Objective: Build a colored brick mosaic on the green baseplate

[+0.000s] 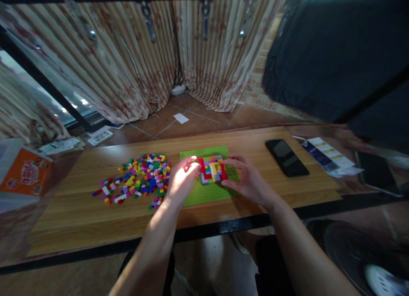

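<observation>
A green baseplate (207, 193) lies on the wooden table (79, 219). On it stands a small block of bricks (212, 169), red round the edge with yellow, purple and orange inside. My left hand (181, 181) rests at the block's left side, fingers curled against the red bricks. My right hand (247, 180) is at its right side, thumb and fingers touching the block's right edge. I cannot make out any loose brick in either hand.
A pile of several loose coloured bricks (140, 179) lies left of the baseplate. A black phone (286, 157) and a printed leaflet (327, 155) lie to the right. An orange box (24, 172) stands at the far left. The table's front edge (204, 230) is dark metal.
</observation>
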Motion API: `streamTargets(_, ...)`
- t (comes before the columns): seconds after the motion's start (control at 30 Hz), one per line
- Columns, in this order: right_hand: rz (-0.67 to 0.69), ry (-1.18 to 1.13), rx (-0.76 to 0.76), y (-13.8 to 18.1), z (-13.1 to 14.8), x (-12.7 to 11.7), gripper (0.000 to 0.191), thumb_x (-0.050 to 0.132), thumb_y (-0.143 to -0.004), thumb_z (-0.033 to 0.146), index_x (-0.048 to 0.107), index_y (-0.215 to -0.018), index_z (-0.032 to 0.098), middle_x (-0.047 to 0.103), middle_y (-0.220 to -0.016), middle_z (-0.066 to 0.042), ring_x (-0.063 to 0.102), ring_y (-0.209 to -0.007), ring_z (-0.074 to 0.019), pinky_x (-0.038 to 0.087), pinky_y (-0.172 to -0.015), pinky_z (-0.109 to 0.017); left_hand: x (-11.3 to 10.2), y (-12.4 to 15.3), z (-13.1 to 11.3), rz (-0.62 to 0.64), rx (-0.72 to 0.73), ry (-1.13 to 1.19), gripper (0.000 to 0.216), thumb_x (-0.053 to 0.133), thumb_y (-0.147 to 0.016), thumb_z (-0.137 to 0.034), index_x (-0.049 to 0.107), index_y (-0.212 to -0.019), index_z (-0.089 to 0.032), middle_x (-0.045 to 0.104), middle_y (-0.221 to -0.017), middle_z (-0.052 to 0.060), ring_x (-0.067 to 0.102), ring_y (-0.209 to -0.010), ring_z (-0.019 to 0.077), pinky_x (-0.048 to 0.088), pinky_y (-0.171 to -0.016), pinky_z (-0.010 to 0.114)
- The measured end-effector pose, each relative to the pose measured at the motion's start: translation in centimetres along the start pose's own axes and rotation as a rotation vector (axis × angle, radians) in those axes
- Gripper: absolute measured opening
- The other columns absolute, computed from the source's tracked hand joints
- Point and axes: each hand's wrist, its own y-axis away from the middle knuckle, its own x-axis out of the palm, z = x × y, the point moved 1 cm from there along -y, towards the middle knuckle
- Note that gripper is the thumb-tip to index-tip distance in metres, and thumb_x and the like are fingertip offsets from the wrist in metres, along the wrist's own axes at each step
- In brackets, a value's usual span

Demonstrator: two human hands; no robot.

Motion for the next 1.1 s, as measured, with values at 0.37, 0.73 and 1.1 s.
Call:
streamTargets(0.37, 0.043, 0.077, 0.014, -0.6, -0.2, 1.6, 0.048, 0.078, -0.070, 0.025, 0.066, -0.116, 0.029, 0.047, -0.138, -0.010, 0.046, -0.130, -0.0325, 0.036, -0.109, -0.057, 0.3, -0.7, 1.3, 0.119, 0.094, -0.095, 0.024, 0.064, -0.074, -0.024, 0.065, -0.097, -0.015, 0.072, -0.096, 0.007, 0.068, -0.092, 0.0208, 0.054, -0.085, 0.034)
streamTargets(0.73, 0.039, 0.075, 0.035, -0.6, -0.7, 2.2, 0.055, 0.077, -0.070, 0.026, 0.063, -0.123, 0.030, 0.047, -0.140, -0.011, 0.046, -0.132, -0.0329, 0.038, -0.109, -0.057, 0.2, 1.0, 0.5, 0.131, 0.356, -0.517, 0.031, 0.058, -0.084, -0.023, 0.069, -0.113, -0.024, 0.069, -0.107, 0.005, 0.065, -0.094, 0.0207, 0.052, -0.089, 0.037)
streamTargets(1.1, 0.062, 0.043, 0.036, -0.5, -0.4, 2.1, 0.061, 0.077, -0.068, 0.022, 0.060, -0.127, 0.026, 0.049, -0.139, -0.012, 0.046, -0.132, -0.0308, 0.039, -0.110, -0.051, 1.9, 2.5, 1.4, 0.220, 0.681, -1.038, 0.035, 0.050, -0.092, -0.024, 0.063, -0.124, -0.025, 0.051, -0.127, 0.011, 0.052, -0.111, 0.0275, 0.049, -0.095, 0.047)
